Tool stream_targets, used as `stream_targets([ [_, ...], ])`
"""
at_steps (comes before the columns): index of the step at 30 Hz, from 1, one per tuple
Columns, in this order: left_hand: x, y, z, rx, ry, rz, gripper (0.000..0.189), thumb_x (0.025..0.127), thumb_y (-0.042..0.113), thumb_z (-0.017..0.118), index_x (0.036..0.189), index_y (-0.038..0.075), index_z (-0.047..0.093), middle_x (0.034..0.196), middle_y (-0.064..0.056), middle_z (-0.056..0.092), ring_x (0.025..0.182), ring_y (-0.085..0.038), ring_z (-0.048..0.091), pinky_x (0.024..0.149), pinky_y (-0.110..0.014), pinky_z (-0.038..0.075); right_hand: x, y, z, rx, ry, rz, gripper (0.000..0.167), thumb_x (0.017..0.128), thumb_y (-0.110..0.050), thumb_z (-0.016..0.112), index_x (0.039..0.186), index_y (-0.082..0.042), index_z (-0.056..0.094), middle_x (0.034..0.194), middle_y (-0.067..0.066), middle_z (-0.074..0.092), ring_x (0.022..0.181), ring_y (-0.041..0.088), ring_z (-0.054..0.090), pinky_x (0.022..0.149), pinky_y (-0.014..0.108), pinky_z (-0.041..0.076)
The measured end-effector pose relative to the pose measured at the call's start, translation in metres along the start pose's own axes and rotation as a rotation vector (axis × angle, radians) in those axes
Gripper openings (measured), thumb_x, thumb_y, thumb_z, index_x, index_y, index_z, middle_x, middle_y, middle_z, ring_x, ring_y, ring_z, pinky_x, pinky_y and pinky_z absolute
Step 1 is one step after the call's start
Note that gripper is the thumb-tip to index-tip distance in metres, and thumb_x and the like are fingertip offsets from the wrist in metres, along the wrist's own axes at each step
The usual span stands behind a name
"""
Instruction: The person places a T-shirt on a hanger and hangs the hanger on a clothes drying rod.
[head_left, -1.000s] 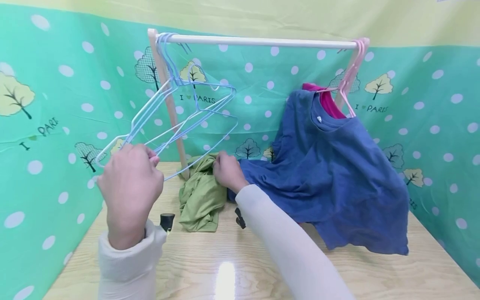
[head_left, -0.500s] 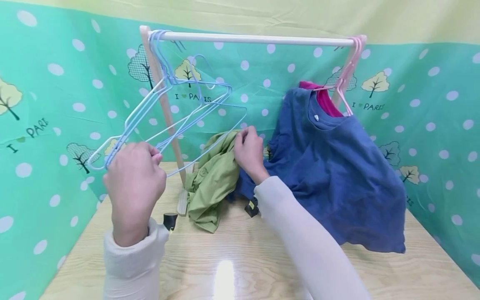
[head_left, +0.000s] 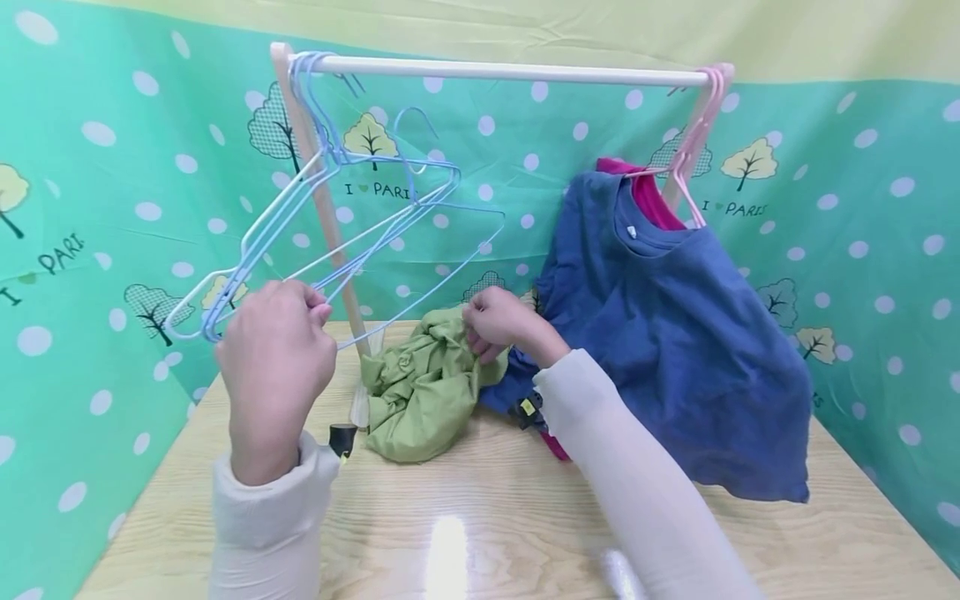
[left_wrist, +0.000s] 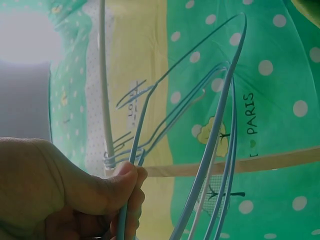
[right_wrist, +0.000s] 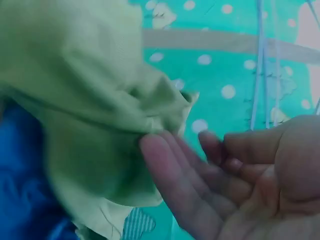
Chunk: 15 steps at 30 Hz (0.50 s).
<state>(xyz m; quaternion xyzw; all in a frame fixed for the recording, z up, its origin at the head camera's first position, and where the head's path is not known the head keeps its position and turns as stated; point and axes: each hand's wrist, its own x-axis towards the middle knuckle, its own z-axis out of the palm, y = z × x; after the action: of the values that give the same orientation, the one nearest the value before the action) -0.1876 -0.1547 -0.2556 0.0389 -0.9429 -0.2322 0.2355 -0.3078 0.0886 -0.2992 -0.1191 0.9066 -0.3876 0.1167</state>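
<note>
In the left wrist view, my left hand (left_wrist: 100,192) grips a pale blue wire hanger (left_wrist: 140,122) between thumb and fingers. Its free end points right and its hook stands apart from the rack. A crumpled green garment (head_left: 420,408) lies on the table below that hanger. At its upper right edge is my right hand (head_left: 498,321); the right wrist view shows fingers (right_wrist: 165,165) extended against the cloth, with the thumb away from it. To the right, a dark blue T-shirt (head_left: 675,333) hangs on a pink hanger (head_left: 693,200), part of it reaching behind my right hand.
A rack with a white rail (head_left: 495,68) spans the back. Several blue and white hangers (head_left: 327,133) cluster at its left end, close behind my left hand. A magenta garment (head_left: 652,200) hangs behind the T-shirt. Patterned cloth walls (head_left: 60,400) enclose the wooden table (head_left: 375,525).
My right hand first raised the green garment up and rightward, then came down; the cloth has slumped into a heap and the fingers have loosened. The held hanger has shifted slightly right.
</note>
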Motion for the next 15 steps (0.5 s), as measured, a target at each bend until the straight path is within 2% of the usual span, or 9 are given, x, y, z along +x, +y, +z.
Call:
stream_targets([
  [2,0.000,0.000,0.000,0.001,-0.003,0.011,0.011,0.099,0.011,0.063,0.103,0.003,0.070,0.102,-0.016,0.066,0.094,-0.045,0.060,0.066,-0.060,0.047,0.003,0.007,-0.001,-0.104,0.060,0.007,0.038,0.108,-0.013,0.041,0.072,-0.008,0.050,0.063,0.005,0.050,0.051,0.017,0.051,0.053,0.032,0.053],
  [5,0.001,0.000,0.001,-0.004,-0.021,0.025,0.010,0.099,0.012,0.064,0.101,0.005,0.070,0.102,-0.014,0.066,0.095,-0.043,0.061,0.067,-0.061,0.047,0.008,0.019,-0.002,-0.262,0.192,0.041,0.037,0.098,-0.002,0.041,0.063,-0.014,0.033,0.057,-0.001,0.025,0.049,0.014,0.021,0.048,0.027,0.029],
  [6,0.001,0.000,0.001,-0.006,-0.027,0.029,0.009,0.100,0.012,0.063,0.101,0.006,0.070,0.102,-0.014,0.067,0.094,-0.043,0.061,0.067,-0.060,0.047,0.010,0.023,-0.003,-0.278,0.213,0.057,0.036,0.094,0.001,0.041,0.063,-0.015,0.030,0.058,-0.002,0.021,0.053,0.014,0.014,0.050,0.028,0.023],
  [8,0.002,0.000,0.001,-0.009,-0.038,0.037,0.009,0.100,0.013,0.063,0.100,0.007,0.070,0.102,-0.013,0.067,0.093,-0.041,0.061,0.065,-0.059,0.047,0.014,0.033,-0.002,-0.285,0.212,0.091,0.035,0.090,0.004,0.041,0.064,-0.016,0.028,0.060,-0.003,0.016,0.056,0.014,0.010,0.052,0.029,0.018],
  [12,0.004,-0.002,0.003,-0.019,-0.056,0.066,0.010,0.100,0.013,0.063,0.100,0.006,0.070,0.101,-0.013,0.066,0.088,-0.038,0.061,0.061,-0.051,0.047,0.024,0.055,0.001,-0.287,0.127,0.134,0.030,0.092,0.004,0.040,0.069,-0.013,0.031,0.066,0.000,0.018,0.059,0.017,0.014,0.055,0.031,0.020],
  [14,0.007,-0.004,0.005,-0.033,-0.074,0.083,0.011,0.101,0.014,0.064,0.101,0.005,0.071,0.100,-0.014,0.067,0.083,-0.036,0.060,0.058,-0.046,0.046,0.027,0.067,0.005,-0.259,0.113,0.143,0.020,0.095,0.000,0.042,0.078,-0.006,0.051,0.071,0.006,0.042,0.063,0.020,0.038,0.060,0.030,0.033],
  [15,0.008,-0.004,0.006,-0.043,-0.084,0.091,0.011,0.100,0.014,0.064,0.101,0.005,0.071,0.100,-0.014,0.068,0.081,-0.034,0.060,0.057,-0.044,0.045,0.028,0.072,0.006,-0.234,0.115,0.151,0.018,0.097,-0.002,0.044,0.091,-0.002,0.061,0.082,0.012,0.055,0.074,0.024,0.052,0.066,0.032,0.040],
])
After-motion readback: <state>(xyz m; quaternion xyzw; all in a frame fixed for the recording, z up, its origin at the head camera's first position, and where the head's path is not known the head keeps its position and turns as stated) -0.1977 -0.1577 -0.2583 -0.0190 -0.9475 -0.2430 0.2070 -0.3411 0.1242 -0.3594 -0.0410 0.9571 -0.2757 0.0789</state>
